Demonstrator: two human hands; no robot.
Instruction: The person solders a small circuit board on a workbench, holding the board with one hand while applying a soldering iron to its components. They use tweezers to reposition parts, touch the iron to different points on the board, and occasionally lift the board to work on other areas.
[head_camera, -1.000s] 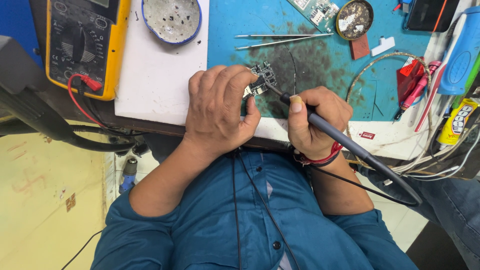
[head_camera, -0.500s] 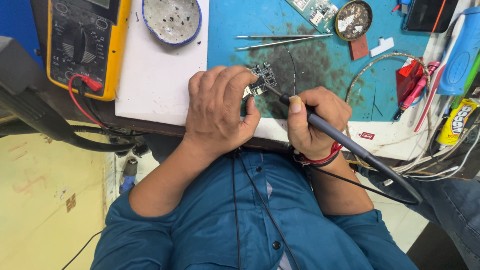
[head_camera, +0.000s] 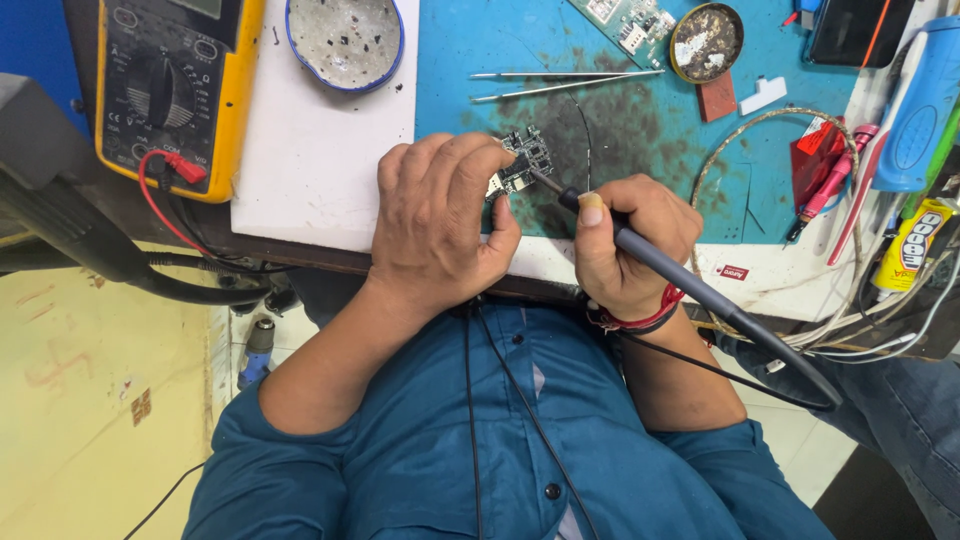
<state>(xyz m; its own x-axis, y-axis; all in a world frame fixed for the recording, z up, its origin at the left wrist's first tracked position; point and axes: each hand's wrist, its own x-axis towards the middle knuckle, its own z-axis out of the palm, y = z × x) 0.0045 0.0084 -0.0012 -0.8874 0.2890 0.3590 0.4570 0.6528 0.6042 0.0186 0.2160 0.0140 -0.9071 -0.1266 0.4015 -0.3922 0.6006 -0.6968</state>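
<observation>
My left hand (head_camera: 440, 215) presses down on a small dark circuit board (head_camera: 524, 160) lying on the scorched teal work mat (head_camera: 640, 140); my fingers cover most of the board. My right hand (head_camera: 625, 245) grips a dark grey soldering iron (head_camera: 690, 285) like a pen. Its tip touches the board's right edge, just beside my left thumb. The iron's cable runs off to the lower right.
A yellow multimeter (head_camera: 175, 85) with red leads sits at the far left beside a white slab (head_camera: 320, 160). A blue-rimmed dish (head_camera: 345, 40), tweezers (head_camera: 565, 82), a green board (head_camera: 625, 20), a round flux tin (head_camera: 706, 42), glue tube (head_camera: 912, 245) and tangled wires (head_camera: 850, 330) crowd the bench.
</observation>
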